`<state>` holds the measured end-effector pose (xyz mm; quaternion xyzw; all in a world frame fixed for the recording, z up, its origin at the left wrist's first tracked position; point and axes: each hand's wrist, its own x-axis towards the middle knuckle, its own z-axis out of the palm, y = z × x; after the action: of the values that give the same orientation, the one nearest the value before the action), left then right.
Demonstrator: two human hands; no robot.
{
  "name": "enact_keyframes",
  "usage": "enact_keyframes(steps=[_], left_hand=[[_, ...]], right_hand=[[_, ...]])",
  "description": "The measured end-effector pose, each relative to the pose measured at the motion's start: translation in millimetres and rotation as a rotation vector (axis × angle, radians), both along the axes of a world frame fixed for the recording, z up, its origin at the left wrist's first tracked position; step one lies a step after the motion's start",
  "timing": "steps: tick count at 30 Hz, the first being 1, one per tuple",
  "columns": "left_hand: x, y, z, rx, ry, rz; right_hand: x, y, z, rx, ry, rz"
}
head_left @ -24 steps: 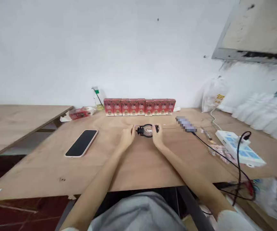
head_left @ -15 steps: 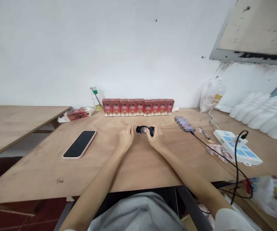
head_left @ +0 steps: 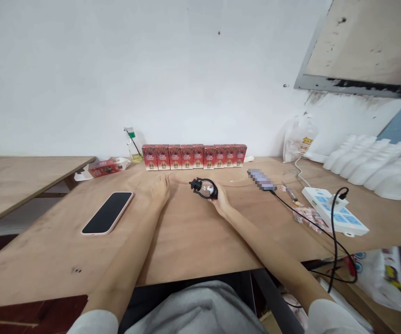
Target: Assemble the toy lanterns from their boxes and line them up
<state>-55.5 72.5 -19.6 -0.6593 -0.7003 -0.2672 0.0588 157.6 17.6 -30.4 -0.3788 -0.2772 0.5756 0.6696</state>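
A small black lantern [head_left: 206,189] with a clear globe lies tilted on its side, its pointed cap toward the left. My right hand [head_left: 221,200] is closed around the lantern's base at the right end. To the left, apart from the lantern, my left hand [head_left: 160,189] is over the table with its fingers curled together. Whatever those fingers may hold is too small to make out. Behind both hands stands a row of several red boxes [head_left: 198,157] with a printed front.
A phone [head_left: 108,213] lies at left and another phone [head_left: 261,179] at right, joined to a black cable. An opened red box [head_left: 108,167] and a bottle [head_left: 134,147] are at back left. On the right are a power strip [head_left: 336,211], white bottle-like pieces [head_left: 367,160] and a plastic bag [head_left: 298,139].
My left hand has moved left, away from the lantern. The lantern, held in my right hand, has turned so its round side frame shows. The camera view has shifted slightly.
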Motion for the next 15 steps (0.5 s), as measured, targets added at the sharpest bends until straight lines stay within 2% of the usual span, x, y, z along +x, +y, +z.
enact_keyframes(steps=[3,7,10,13,15], left_hand=[[-13.4,24.5,7.5,-0.016,0.039,0.011],[-22.6,38.9,10.1,-0.004,0.056,0.058],[-23.8,30.2,7.0,0.042,0.071,0.059],[-19.7,8.1,1.6,0.179,0.065,0.047],[-12.9,-11.1,-4.2,0.239,-0.004,-0.033]], right_hand=[[6.2,7.2,-3.5,-0.083,0.208,0.008],[12.1,12.9,-3.9,-0.084,0.266,-0.019],[12.8,13.8,-3.3,-0.093,0.291,-0.032],[11.8,12.9,-2.9,-0.111,0.304,-0.019],[10.2,11.0,-2.5,-0.120,0.306,0.008]])
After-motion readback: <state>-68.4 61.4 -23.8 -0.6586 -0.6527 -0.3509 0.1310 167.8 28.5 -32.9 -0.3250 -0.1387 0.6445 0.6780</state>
